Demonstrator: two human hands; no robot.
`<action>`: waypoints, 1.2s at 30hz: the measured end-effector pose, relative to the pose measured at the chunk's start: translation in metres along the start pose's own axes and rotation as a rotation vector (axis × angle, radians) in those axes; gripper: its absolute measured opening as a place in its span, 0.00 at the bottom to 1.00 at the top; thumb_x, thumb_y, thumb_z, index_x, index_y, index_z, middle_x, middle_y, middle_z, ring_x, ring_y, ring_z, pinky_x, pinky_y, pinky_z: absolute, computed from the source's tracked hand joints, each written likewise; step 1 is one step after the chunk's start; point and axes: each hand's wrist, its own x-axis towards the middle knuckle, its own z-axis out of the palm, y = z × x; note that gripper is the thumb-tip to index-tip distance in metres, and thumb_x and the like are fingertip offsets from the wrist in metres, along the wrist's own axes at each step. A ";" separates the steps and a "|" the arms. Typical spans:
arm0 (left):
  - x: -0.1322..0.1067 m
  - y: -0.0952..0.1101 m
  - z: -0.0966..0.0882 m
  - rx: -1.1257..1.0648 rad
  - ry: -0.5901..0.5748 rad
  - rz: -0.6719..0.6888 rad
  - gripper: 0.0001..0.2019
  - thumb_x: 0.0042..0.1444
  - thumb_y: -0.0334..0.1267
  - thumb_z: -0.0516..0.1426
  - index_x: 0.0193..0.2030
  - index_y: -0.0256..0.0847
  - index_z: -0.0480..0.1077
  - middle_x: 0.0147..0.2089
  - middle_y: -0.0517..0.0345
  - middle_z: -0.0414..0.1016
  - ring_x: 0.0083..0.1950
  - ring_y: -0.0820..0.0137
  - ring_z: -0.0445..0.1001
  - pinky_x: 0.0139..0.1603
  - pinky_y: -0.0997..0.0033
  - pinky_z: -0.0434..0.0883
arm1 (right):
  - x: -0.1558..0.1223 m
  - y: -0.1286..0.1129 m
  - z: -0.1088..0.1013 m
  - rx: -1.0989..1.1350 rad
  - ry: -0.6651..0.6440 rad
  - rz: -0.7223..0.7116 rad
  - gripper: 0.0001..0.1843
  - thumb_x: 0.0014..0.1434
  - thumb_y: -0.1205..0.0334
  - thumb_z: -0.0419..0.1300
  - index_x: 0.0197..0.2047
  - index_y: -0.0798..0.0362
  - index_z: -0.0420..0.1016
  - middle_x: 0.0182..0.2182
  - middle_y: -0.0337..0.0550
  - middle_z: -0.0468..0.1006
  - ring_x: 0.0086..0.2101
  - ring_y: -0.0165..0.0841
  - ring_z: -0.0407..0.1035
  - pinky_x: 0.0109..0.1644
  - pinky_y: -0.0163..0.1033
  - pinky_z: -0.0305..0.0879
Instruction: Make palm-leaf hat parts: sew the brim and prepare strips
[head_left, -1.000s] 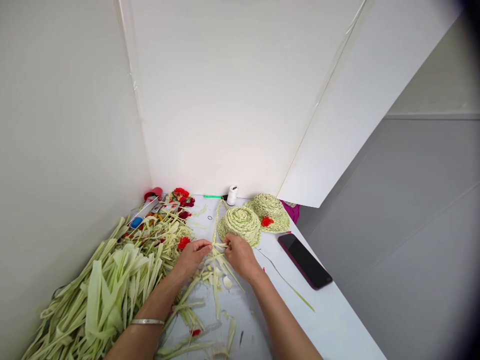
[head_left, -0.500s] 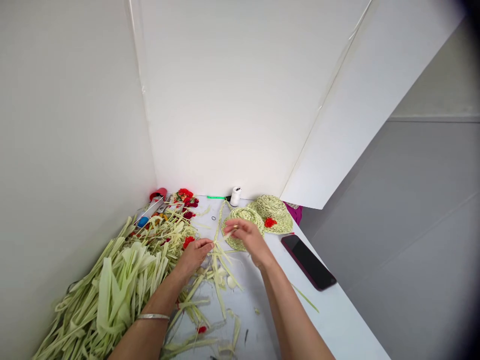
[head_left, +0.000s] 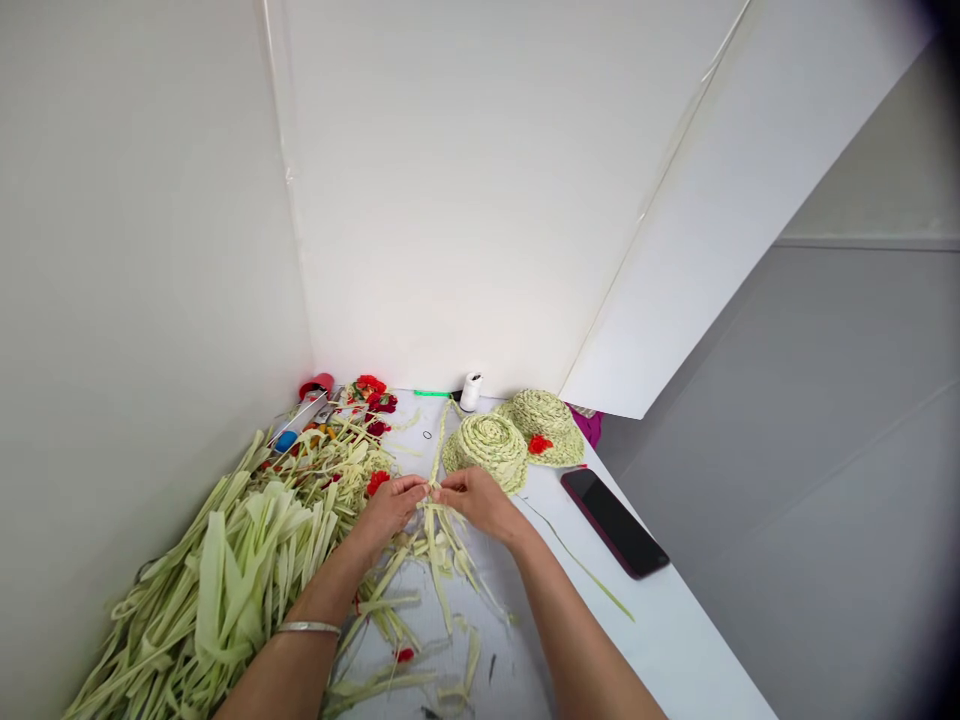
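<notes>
My left hand [head_left: 388, 510] and my right hand [head_left: 478, 503] meet at the lower end of a narrow plait of pale green palm strips [head_left: 436, 450], pinching it between their fingertips. Loose strip ends [head_left: 439, 560] fan out below the hands. Just beyond my right hand sits a woven palm-leaf hat [head_left: 486, 450], with a second hat [head_left: 541, 425] trimmed in red behind it. A large heap of cut palm strips [head_left: 225, 570] lies to the left of my left hand, which wears a silver bangle [head_left: 307, 628] on its wrist.
A black smartphone [head_left: 615, 522] lies near the white table's [head_left: 660, 640] right edge, beside a long green strip [head_left: 577, 560]. Red flowers [head_left: 377, 483], a red cup [head_left: 316, 386] and a white thread spool [head_left: 471, 392] stand at the back, against white walls.
My right hand has moved down and left from above the front hat and now pinches the plait. The front hat is uncovered again. My left hand stays at the plait.
</notes>
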 end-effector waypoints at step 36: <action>-0.001 -0.004 -0.005 0.058 0.032 0.031 0.16 0.45 0.49 0.58 0.32 0.37 0.71 0.18 0.73 0.52 0.18 0.79 0.44 0.20 0.76 0.43 | -0.148 -0.023 -0.050 0.013 -0.044 0.169 0.21 0.62 0.45 0.53 0.49 0.50 0.73 0.49 0.51 0.71 0.47 0.41 0.69 0.50 0.46 0.66</action>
